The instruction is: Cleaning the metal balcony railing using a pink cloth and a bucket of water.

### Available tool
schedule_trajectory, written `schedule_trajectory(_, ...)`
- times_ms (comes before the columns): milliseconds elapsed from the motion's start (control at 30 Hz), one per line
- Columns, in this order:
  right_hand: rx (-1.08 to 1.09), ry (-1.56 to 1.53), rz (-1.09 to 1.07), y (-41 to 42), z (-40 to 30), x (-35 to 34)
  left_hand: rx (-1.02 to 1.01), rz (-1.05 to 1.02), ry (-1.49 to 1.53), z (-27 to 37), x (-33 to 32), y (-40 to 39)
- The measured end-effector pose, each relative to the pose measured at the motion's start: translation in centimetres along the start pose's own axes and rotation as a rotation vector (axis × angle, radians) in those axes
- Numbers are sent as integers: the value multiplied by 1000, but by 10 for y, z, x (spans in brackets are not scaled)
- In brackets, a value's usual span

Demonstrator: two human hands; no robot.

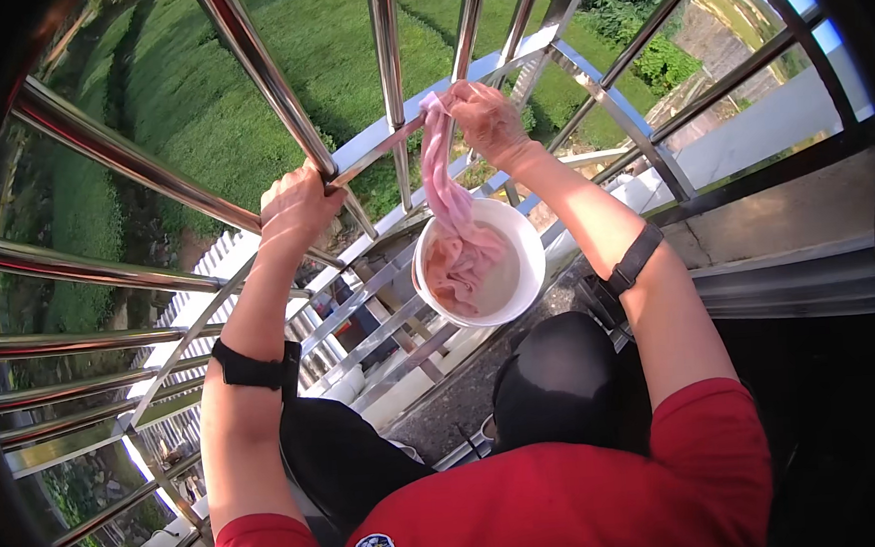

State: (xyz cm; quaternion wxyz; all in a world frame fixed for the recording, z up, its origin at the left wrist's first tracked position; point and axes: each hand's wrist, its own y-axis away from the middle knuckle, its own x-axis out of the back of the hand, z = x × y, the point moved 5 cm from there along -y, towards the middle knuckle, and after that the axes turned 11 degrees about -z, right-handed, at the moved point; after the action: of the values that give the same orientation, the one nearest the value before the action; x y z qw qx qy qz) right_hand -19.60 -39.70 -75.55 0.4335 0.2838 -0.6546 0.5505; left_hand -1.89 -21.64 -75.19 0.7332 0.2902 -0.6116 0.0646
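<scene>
A twisted pink cloth point(442, 168) hangs from my right hand point(490, 123), which grips its upper end beside the metal crossbar point(373, 148). The cloth's lower part lies bunched inside a white bucket point(531, 260). Cloudy liquid point(502, 284) shows next to the folds in the bucket. To the left, my left hand point(300, 207) is closed around the railing where an upright steel bar point(264, 73) meets the crossbar. What supports the bucket from below is hard to make out.
Shiny steel bars point(138, 168) of a window cage surround the hands on the left and front. A concrete ledge point(446, 416) runs beneath my knees. Green shrubs point(261, 96) and a corrugated roof point(191, 296) lie far below, outside the bars. A dark frame point(769, 174) stands at the right.
</scene>
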Motion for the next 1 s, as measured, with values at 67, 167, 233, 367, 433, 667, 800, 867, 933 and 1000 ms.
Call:
schedule_trajectory(67,-14,21,-37,-3,-10,3,10,20,-12,-1,0,0)
schedule_trajectory(167,-43,73,-143,-15,-30,-5,68,11,2,-5,2,-1)
schedule_trajectory(233,16,157,-107,-17,-55,-2,62,-30,37,-6,0,-3)
schedule_trajectory(367,26,214,-151,-17,-70,1,67,7,20,-5,-2,-3)
schedule_trajectory(433,5,245,-154,-18,-74,-1,63,6,36,-4,1,-2)
schedule_trajectory(667,-12,101,-251,-30,-100,1,109,-4,66,-3,-4,-5)
schedule_trajectory(800,-129,81,-579,-35,-98,23,68,7,66,-7,-4,2)
schedule_trajectory(867,-161,118,-815,-32,-100,25,49,19,54,-6,-1,4)
schedule_trajectory(933,-136,221,-895,-43,-106,18,48,2,55,-9,0,3)
schedule_trajectory(1000,-62,386,-959,-54,-112,11,12,2,39,-10,-3,3)
